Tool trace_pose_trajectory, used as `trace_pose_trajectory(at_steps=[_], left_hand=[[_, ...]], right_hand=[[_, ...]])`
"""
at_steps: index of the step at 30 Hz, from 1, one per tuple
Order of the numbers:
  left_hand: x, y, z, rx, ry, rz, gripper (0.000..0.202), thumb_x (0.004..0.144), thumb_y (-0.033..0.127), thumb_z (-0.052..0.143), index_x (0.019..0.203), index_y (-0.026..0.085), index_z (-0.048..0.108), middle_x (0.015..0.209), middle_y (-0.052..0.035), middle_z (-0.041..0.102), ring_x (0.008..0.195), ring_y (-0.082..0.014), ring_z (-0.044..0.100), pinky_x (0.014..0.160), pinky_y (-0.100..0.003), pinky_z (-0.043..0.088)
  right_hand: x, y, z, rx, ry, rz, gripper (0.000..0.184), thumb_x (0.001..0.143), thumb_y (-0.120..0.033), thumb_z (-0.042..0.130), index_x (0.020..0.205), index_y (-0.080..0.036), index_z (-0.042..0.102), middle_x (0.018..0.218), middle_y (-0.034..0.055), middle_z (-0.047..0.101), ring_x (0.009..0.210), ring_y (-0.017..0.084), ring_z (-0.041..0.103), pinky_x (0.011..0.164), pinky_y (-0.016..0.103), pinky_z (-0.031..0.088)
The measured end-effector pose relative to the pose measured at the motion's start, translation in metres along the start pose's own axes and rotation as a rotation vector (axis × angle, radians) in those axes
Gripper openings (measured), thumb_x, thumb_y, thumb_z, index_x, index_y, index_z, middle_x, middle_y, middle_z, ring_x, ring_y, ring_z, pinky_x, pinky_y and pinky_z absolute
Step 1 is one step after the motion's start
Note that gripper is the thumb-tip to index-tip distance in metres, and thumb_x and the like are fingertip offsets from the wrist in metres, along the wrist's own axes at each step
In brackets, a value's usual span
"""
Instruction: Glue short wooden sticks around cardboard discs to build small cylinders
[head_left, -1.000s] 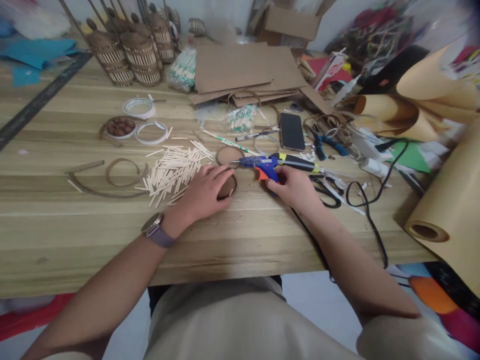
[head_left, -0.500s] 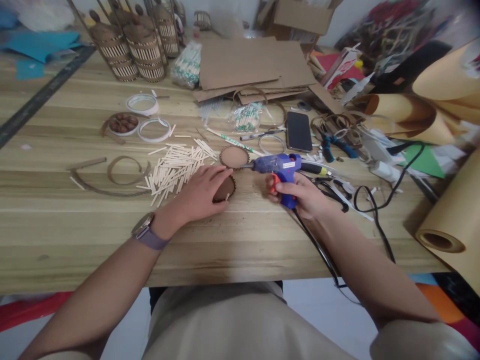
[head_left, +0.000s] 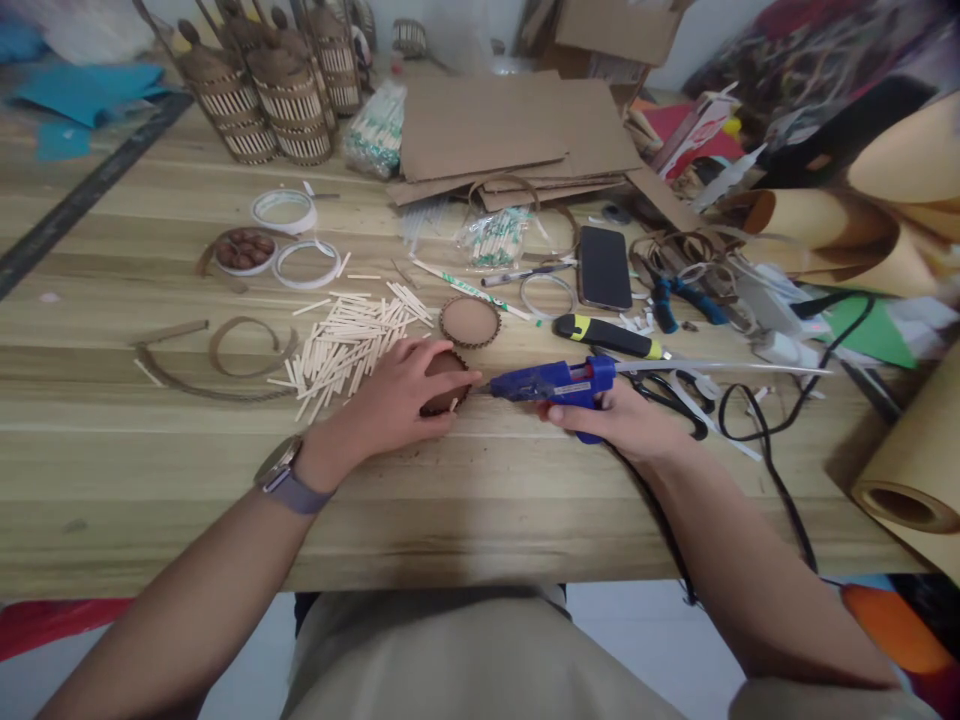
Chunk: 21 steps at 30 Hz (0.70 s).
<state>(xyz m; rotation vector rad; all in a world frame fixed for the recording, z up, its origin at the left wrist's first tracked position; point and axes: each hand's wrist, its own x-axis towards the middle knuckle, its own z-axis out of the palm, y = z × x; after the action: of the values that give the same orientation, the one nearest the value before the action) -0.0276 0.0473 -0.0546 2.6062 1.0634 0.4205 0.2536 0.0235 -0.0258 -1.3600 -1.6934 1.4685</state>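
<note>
My right hand (head_left: 626, 415) is wrapped round a blue hot glue gun (head_left: 551, 382), its nozzle pointing left at the rim of a round brown cardboard piece (head_left: 444, 388). My left hand (head_left: 401, 400) grips that piece from the left, fingers across its top and thumb along the near side. A short pale stick (head_left: 453, 404) shows by the thumb tip. Just behind lies a second cardboard disc (head_left: 470, 322) with a dark ridged edge. A heap of short wooden sticks (head_left: 352, 345) spreads beyond my left hand. One clear glue stick (head_left: 720, 367) juts from the gun's rear.
A utility knife (head_left: 611, 336), a phone (head_left: 604, 268) and scissors (head_left: 675, 402) lie beyond the gun. The black cord (head_left: 769, 480) loops at right beside a paper roll (head_left: 907, 500). Tape rolls (head_left: 285, 210), cardboard sheets (head_left: 480, 120) and stick-covered lantern shapes (head_left: 292, 110) stand farther back.
The glue gun has moved nearer and its nozzle has shifted from the rear disc to the rim of the front one. My left hand stays on the front piece, with its index finger now straighter.
</note>
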Motion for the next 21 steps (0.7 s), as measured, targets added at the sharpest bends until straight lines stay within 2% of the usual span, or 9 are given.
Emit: trace_pose_trajectory(at_steps=[3,7,12,15,21], left_hand=[[0.0,0.001,-0.001,0.002,-0.001,0.0,0.043,0.088,0.03,0.061,0.131,0.036,0.064,0.14,-0.0086,0.044,0.124,-0.0335,0.038,0.108,-0.054,0.036],[0.0,0.002,-0.001,0.019,0.004,0.006,0.042,0.088,0.03,0.062,0.129,0.032,0.066,0.139,-0.0104,0.045,0.122,-0.0337,0.039,0.108,-0.054,0.036],[0.0,0.001,-0.001,0.015,0.001,0.001,0.041,0.086,0.028,0.064,0.128,0.031,0.067,0.139,-0.0103,0.046,0.124,-0.0338,0.039,0.109,-0.055,0.036],[0.0,0.001,-0.001,0.005,0.003,0.003,0.042,0.086,0.027,0.064,0.128,0.03,0.067,0.139,-0.0106,0.047,0.124,-0.0341,0.039,0.109,-0.055,0.036],[-0.001,0.0,0.0,-0.002,0.016,0.007,0.041,0.087,0.028,0.063,0.128,0.031,0.067,0.141,-0.0105,0.047,0.124,-0.0342,0.038,0.108,-0.055,0.037]], right_hand=[[-0.001,0.0,0.0,-0.169,-0.031,-0.037,0.03,0.077,-0.048,0.071,0.084,-0.019,0.07,0.075,0.0021,0.069,0.065,0.016,0.06,0.058,0.028,0.05],[-0.002,-0.003,0.005,-0.338,-0.023,-0.093,0.028,0.081,-0.048,0.065,0.083,-0.021,0.071,0.073,0.0014,0.069,0.066,0.018,0.062,0.059,0.029,0.051],[-0.004,-0.008,0.009,-0.526,0.005,-0.159,0.024,0.082,-0.045,0.063,0.079,-0.022,0.068,0.079,0.0043,0.071,0.073,0.022,0.067,0.066,0.032,0.054],[-0.005,-0.008,0.01,-0.59,-0.008,-0.186,0.022,0.084,-0.044,0.062,0.081,-0.022,0.068,0.085,0.0063,0.072,0.081,0.024,0.069,0.071,0.034,0.054],[-0.006,-0.005,0.01,-0.624,-0.025,-0.149,0.024,0.086,-0.045,0.062,0.091,-0.022,0.07,0.094,0.0076,0.073,0.083,0.024,0.07,0.073,0.035,0.054]])
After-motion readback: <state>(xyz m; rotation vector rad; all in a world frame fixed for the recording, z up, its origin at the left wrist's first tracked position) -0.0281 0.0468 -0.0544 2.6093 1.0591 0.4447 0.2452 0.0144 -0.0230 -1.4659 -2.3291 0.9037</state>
